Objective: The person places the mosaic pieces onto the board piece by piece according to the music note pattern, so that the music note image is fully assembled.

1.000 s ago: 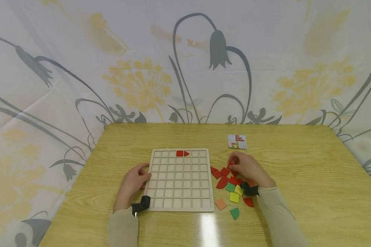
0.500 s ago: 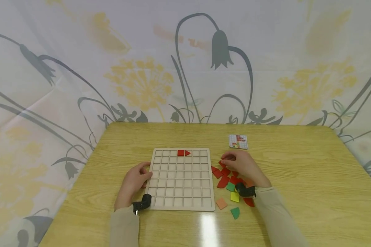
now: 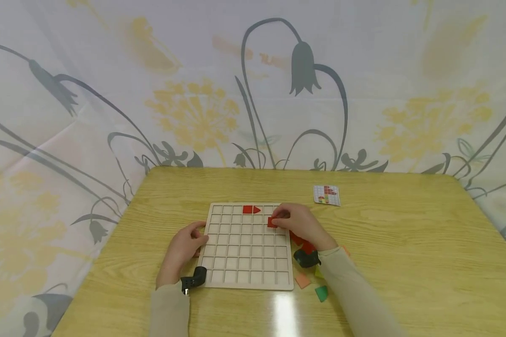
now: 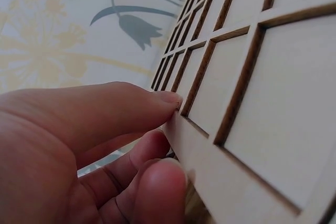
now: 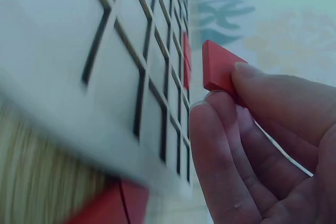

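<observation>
A light wooden grid board lies on the table, with a red square tile and a red pointed tile side by side in its far row. My left hand grips the board's left edge; the left wrist view shows the thumb on the rim and curled fingertips at its side. Over the board's right columns, my right hand pinches another red square tile between thumb and fingers. In the right wrist view this tile is held apart from the grid.
Loose tiles lie right of the board, partly hidden under my right arm: red ones, an orange square and a green quarter-round. A small printed pattern card lies behind them. A patterned curtain hangs beyond the table.
My right hand has moved left from the loose pile to over the board, carrying the red square tile. The left hand keeps its grip on the board's edge.
</observation>
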`<state>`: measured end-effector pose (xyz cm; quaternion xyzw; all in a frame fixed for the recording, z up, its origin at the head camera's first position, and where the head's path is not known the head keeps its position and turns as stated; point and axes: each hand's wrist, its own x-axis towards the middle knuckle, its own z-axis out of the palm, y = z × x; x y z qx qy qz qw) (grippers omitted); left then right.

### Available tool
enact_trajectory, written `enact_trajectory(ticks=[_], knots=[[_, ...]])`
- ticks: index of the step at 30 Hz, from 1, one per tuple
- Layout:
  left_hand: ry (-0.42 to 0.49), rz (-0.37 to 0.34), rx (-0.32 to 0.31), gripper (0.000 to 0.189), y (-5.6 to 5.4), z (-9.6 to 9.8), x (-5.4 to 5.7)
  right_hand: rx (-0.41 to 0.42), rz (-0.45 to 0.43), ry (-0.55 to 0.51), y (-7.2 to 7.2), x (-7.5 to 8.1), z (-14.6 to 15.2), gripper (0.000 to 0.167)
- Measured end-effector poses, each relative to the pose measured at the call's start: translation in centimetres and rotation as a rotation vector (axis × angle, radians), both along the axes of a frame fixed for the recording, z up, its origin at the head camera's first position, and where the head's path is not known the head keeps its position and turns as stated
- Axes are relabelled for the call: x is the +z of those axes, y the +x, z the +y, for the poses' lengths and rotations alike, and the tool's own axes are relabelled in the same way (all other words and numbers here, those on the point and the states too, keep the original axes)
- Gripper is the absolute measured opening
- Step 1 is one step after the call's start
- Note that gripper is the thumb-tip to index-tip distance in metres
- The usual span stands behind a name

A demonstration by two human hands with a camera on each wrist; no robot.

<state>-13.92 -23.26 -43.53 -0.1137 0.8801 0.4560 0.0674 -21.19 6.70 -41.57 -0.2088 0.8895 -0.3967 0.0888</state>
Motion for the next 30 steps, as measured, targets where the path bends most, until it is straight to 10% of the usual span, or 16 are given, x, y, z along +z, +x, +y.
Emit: enact_trajectory(ticks=[30], knots=[[0.022, 0.01, 0.015, 0.042, 0.0, -0.3, -0.3, 0.059, 0.064, 0.146, -2.9, -1.0, -7.5, 0.004]])
